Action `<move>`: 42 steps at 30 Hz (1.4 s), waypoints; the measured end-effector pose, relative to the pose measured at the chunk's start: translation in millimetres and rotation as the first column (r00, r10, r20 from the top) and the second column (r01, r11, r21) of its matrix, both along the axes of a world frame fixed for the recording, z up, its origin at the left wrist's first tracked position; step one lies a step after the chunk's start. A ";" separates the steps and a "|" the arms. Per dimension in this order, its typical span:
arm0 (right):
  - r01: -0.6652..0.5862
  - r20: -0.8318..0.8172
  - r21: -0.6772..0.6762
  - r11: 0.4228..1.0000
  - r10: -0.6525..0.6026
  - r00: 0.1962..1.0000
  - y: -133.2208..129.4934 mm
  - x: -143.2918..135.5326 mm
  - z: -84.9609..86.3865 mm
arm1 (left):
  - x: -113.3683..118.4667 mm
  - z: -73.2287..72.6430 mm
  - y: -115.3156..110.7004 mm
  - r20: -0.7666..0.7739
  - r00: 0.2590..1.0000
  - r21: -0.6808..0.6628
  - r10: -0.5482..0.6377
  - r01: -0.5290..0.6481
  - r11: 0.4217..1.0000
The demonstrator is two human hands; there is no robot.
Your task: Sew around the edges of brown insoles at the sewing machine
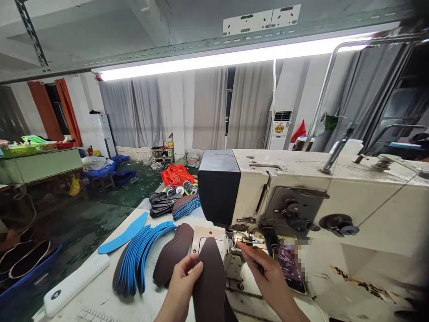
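A dark brown curved panel (210, 281) stands in front of the sewing machine (217, 183), and my left hand (182, 286) pinches its left edge between thumb and fingers. My right hand (264, 273) is at the needle area (246, 238), its index finger stretched to the metal parts there. Its other fingers are curled round something small and dark that I cannot make out. Left of my left hand lie more brown panels (174, 255) in a stack. Beside them a fanned row of blue-backed panels (137, 259) rests on the table (152, 304).
A single blue piece (124, 235) and a white, long device (77, 286) lie at the table's left edge. Behind are black bundles (164, 203), thread spools and a red plastic bag (177, 175). A phone (290, 268) leans right of my right hand. A blue crate (33, 273) stands lower left.
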State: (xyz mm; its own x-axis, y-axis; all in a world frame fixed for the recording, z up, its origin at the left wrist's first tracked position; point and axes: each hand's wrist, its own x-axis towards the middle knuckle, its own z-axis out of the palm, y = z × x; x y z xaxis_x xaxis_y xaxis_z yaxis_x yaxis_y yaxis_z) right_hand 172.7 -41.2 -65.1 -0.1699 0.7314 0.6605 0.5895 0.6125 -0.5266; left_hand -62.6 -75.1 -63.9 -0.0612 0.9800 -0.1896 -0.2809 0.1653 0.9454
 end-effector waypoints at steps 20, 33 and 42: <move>-0.068 0.078 -0.044 0.997 0.071 0.994 1.6 12.5 -17.2 | 26.5 51.6 27.9 -0.232 0.949 0.005 -0.211 0.218 0.976; -0.049 0.038 -0.064 0.997 0.052 0.998 -1.2 8.7 -2.6 | 9.4 28.6 4.1 0.116 0.878 0.130 -0.465 0.451 0.883; -0.057 0.007 -0.113 0.992 0.059 0.998 -4.2 7.0 0.4 | 11.7 26.1 3.8 0.091 0.939 0.075 -0.332 0.326 0.943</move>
